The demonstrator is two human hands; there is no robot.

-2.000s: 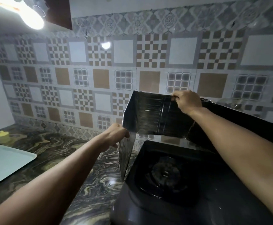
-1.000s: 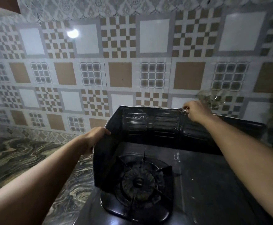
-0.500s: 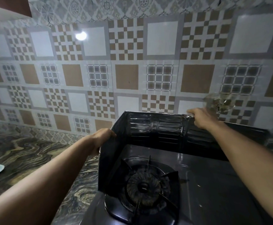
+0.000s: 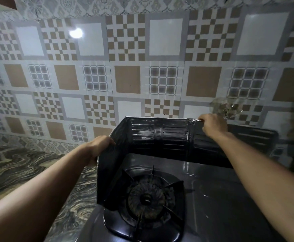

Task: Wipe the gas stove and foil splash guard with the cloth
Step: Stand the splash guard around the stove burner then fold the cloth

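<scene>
The dark gas stove [image 4: 221, 206] fills the lower right, with its left burner [image 4: 147, 199] and pan support in view. A folded foil splash guard [image 4: 160, 135] stands around the stove's left and back sides. My left hand [image 4: 100, 147] grips the top edge of the guard's left panel. My right hand [image 4: 210, 124] pinches the top edge of the back panel near a crumpled shiny corner. No cloth is in view.
A patterned tile wall [image 4: 125, 75] rises right behind the guard. A dark marbled counter [image 4: 23, 172] stretches to the left of the stove. A crumpled shiny piece [image 4: 226, 109] sits by the wall behind my right hand. Dim objects stand at the far right edge.
Two seconds ago the guard was raised and tilted; now it stands lower around the stove's left and back. Both hands stay on its top edges. The view has shifted right, off the tray.
</scene>
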